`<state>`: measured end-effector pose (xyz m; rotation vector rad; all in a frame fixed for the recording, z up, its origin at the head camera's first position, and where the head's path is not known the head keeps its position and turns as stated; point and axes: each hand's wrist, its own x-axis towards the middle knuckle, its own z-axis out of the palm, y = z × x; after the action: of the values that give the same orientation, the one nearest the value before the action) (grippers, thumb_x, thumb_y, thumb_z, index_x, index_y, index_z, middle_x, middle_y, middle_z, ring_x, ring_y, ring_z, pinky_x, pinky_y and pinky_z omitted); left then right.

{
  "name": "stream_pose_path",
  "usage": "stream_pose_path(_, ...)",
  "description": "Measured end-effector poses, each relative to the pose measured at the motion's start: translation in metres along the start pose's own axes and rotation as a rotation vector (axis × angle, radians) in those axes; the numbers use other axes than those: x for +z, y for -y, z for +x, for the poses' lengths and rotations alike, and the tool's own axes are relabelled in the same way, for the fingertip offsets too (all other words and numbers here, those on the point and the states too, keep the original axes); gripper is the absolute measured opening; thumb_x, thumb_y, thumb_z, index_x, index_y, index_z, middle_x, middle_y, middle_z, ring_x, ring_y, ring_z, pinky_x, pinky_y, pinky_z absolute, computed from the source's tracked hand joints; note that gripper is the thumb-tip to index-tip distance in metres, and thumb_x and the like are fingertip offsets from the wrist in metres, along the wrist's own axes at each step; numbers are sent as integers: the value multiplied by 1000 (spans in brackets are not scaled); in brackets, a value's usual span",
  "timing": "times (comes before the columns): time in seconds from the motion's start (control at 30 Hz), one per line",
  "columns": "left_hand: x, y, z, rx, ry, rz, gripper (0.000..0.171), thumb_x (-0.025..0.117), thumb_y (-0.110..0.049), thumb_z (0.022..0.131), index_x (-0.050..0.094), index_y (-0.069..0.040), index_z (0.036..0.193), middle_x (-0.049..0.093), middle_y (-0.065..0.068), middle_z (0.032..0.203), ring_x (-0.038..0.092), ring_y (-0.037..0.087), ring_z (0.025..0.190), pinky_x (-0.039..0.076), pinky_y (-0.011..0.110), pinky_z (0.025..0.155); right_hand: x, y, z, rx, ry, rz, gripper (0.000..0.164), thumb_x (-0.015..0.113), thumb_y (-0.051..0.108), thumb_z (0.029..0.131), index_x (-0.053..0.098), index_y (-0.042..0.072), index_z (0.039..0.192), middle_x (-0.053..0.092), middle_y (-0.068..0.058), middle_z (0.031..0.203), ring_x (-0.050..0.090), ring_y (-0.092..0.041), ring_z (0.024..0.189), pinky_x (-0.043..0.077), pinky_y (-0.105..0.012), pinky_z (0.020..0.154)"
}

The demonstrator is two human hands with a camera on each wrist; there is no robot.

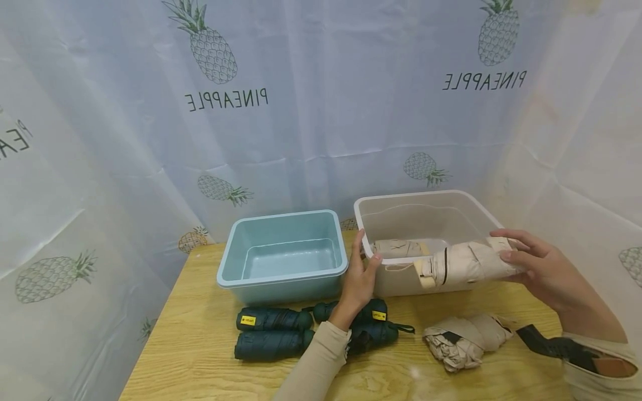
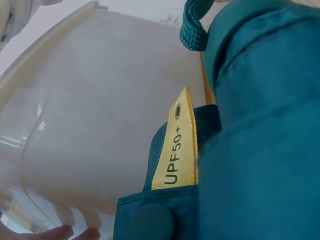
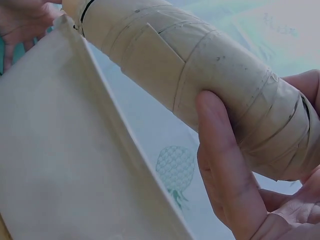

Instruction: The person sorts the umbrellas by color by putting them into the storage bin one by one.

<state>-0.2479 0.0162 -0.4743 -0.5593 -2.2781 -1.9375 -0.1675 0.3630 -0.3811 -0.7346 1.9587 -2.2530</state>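
My right hand (image 1: 549, 273) grips a folded beige umbrella (image 1: 466, 263), thumb on one side and fingers on the other. The umbrella lies level across the front rim of the white bin (image 1: 416, 196) in the head view, its handle end pointing left. Inside that bin lies another beige umbrella (image 1: 398, 247). At the bin's front left corner, my left hand (image 1: 358, 284) touches the outside with fingers extended and thumb by the rim. Close below the left wrist are several folded dark green umbrellas (image 1: 271, 345); one yellow tag (image 2: 176, 145) reads UPF50+.
A light blue bin (image 1: 281, 279) stands left of the white one. A loosely folded beige umbrella (image 1: 468, 340) lies on the wooden table (image 1: 185, 334) in front of the white bin. A curtain (image 1: 321, 111) printed with pineapples hangs behind and at both sides.
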Motion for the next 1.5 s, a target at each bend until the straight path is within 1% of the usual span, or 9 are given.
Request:
stream_pose_path(0.1,0,0,0,-2,-1,0,70,46,-52,103,13,-40,163,39,16,160,47,34,141,39,65,109,-2,3,3,-2,14,27,58,28,-14,104,52,14,148,66,-1,126,68,-14,103,60,-33,83)
stream_pose_path(0.23,1,0,1,-4,-6,0,70,47,-52,103,14,-41,163,40,15,159,48,33,139,39,65,109,-2,7,9,-2,12,67,58,27,-13,104,52,14,148,64,-2,128,68,-14,104,59,-34,83)
stream_pose_path(0.4,1,1,2,-9,-5,-8,69,47,-52,103,15,-42,163,39,13,161,48,33,141,40,64,109,-2,13,17,4,8,84,55,27,-11,105,51,14,149,60,-1,131,66,-13,107,59,-35,86)
stream_pose_path(0.53,1,1,2,-6,-8,-8,69,47,-51,102,14,-41,163,38,11,162,47,33,142,40,64,109,0,16,26,11,4,101,53,27,-8,106,52,14,147,60,-1,130,66,-14,107,59,-35,86)
stream_pose_path(0.8,0,2,2,-6,-14,-8,70,47,-51,102,15,-41,163,39,10,161,47,32,141,40,64,109,7,16,41,25,12,210,50,28,-6,107,56,13,143,58,-3,130,66,-16,108,59,-36,89)
stream_pose_path(0.97,0,2,2,-4,-13,-7,70,47,-52,102,15,-41,163,40,11,160,49,32,140,42,63,107,11,17,50,51,-50,222,48,31,-6,107,56,15,143,54,-2,133,66,-16,108,59,-35,89)
stream_pose_path(1.2,1,3,4,12,-11,0,69,46,-52,102,14,-43,163,40,12,160,49,32,140,44,60,106,12,15,63,144,-172,271,44,38,-3,107,57,21,139,53,1,130,65,-17,107,60,-34,87)
stream_pose_path(1.3,1,3,5,15,-7,3,68,46,-52,103,14,-43,163,39,13,161,48,32,140,44,59,107,12,13,69,182,-200,292,42,40,-2,107,57,23,137,51,2,130,65,-16,107,59,-34,87)
stream_pose_path(1.5,0,4,4,10,-11,8,69,46,-52,103,15,-41,163,39,15,161,49,32,140,42,60,108,18,5,85,238,-234,389,42,44,0,107,58,26,136,49,1,130,66,-18,108,59,-35,88)
